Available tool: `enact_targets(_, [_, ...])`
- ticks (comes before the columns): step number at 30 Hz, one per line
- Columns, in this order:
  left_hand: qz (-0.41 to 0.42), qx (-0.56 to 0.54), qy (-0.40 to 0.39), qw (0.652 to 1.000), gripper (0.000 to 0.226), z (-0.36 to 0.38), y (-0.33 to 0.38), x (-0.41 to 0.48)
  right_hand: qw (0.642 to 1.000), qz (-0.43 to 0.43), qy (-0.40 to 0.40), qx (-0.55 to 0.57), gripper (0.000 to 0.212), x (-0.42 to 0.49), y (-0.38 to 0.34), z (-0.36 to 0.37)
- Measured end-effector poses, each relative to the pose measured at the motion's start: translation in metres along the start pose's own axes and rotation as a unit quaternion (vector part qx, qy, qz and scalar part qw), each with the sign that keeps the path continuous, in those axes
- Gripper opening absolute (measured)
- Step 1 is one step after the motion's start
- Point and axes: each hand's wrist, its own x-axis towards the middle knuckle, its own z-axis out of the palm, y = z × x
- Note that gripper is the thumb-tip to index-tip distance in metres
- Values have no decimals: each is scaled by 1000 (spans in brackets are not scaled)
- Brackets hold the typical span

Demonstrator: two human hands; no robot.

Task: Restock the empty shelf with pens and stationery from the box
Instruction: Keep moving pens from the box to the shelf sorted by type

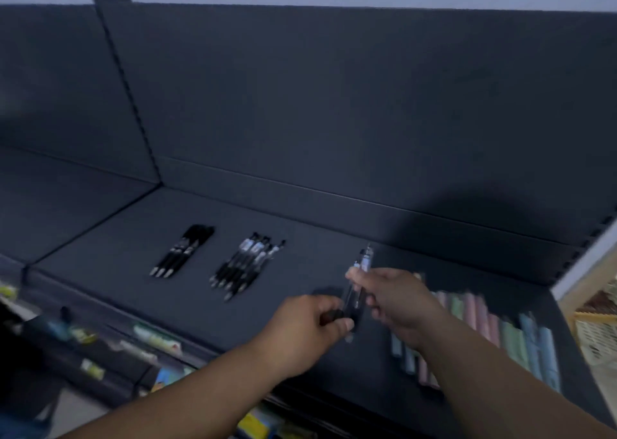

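The small bundle of pens sits at centre frame, just above the dark shelf, and it is held at both ends. The left hand pinches its lower, tip end between curled fingers and thumb. The right hand is wrapped round the upper barrels, with the clip ends poking out above its knuckles. Blur hides how many pens there are. The bundle's long axis runs from lower centre up towards the upper right. That is nearly parallel to the two groups already lying on the shelf to the left: the black pens and, nearer, the clear-barrelled pens. A row of pastel pens lies at the right, partly behind the right forearm. The bare strip of shelf between the clear-barrelled group and the pastel row lies directly under the hands, so the set-down probably needs only a lowering, with little turning. A basket shows at the right edge; no box is in view.
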Motion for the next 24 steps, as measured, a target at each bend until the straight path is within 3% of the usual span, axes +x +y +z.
enact_targets(4, [-19, -1, 7, 1000, 19, -34, -25, -11, 999, -20, -23, -28, 29, 13, -7, 44])
enact_targets(8, [-5, 48, 93, 994, 34, -79, -68, -8, 997, -41, 13, -68, 24, 35, -15, 80])
enact_targets(10, [0, 97, 99, 990, 39, -106, -93, -1, 996, -20, 36, -85, 25, 49, -16, 98])
enact_targets(16, [47, 175, -69, 981, 79, -152, -159, 31, 984, 44, 113, -133, 30, 83, -12, 144])
enact_targets(20, [99, 171, -127, 972, 93, -149, -173, 50, 971, 37, 175, -159, 19, 83, -7, 161])
enact_targets(24, [137, 184, -162, 960, 108, -140, -183, 56, 945, 32, 203, -254, 32, 70, 0, 165])
